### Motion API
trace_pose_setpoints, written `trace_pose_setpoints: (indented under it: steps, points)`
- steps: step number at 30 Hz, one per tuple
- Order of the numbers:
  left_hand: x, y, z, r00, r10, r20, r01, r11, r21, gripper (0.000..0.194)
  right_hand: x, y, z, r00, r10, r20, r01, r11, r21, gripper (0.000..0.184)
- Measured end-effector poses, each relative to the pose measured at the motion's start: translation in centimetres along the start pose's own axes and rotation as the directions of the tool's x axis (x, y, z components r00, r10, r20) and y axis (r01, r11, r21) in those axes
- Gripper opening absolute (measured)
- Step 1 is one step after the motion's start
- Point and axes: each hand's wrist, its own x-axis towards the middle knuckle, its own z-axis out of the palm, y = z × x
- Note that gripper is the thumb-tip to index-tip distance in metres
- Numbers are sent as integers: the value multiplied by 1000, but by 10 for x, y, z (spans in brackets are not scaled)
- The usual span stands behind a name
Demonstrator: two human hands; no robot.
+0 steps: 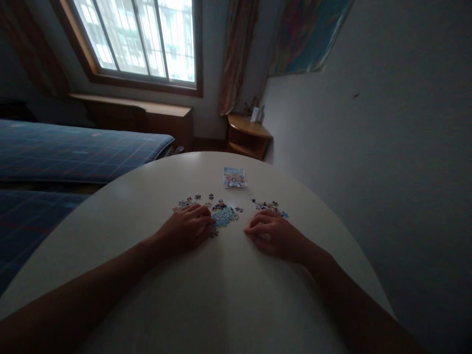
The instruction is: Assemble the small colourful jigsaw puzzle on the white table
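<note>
A joined patch of light-blue jigsaw puzzle [223,216] with dark lettering lies flat on the white table. My left hand [191,225] rests at its left edge, with bent fingers and the thumb side against it. Loose jigsaw pieces [198,196] are scattered behind that hand and around the patch. To the right, my right hand [271,231] lies on the table, apart from the patch. Its thumb and index finger come together at the tips; whether a piece is between them is too small to tell. More loose pieces [271,204] spread just beyond its knuckles.
A small printed picture packet [234,177] lies on the round white table [155,177] beyond the pieces. A plaid mattress [81,150] is at the left, a wooden corner shelf [249,129] behind the table, and a bare wall [368,147] along the right.
</note>
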Motion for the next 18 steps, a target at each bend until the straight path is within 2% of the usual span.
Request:
trace_pose_setpoints:
  steps: [4,8,12,18]
  points:
    - [1,1,1,1000,15,16,-14,998,-61,24,3,-19,6,997,-68,45,65,996,54,26]
    - [2,2,2,998,50,42,-45,992,-116,29,9,-32,20,996,-83,18,82,996,29,19]
    - [2,1,4,995,70,67,-61,988,-139,30,12,-37,27,1000,2,-21,-3,998,-64,7]
    - [2,-1,7,994,81,72,-69,986,-148,32,14,-47,28,993,111,-46,-116,986,-124,20]
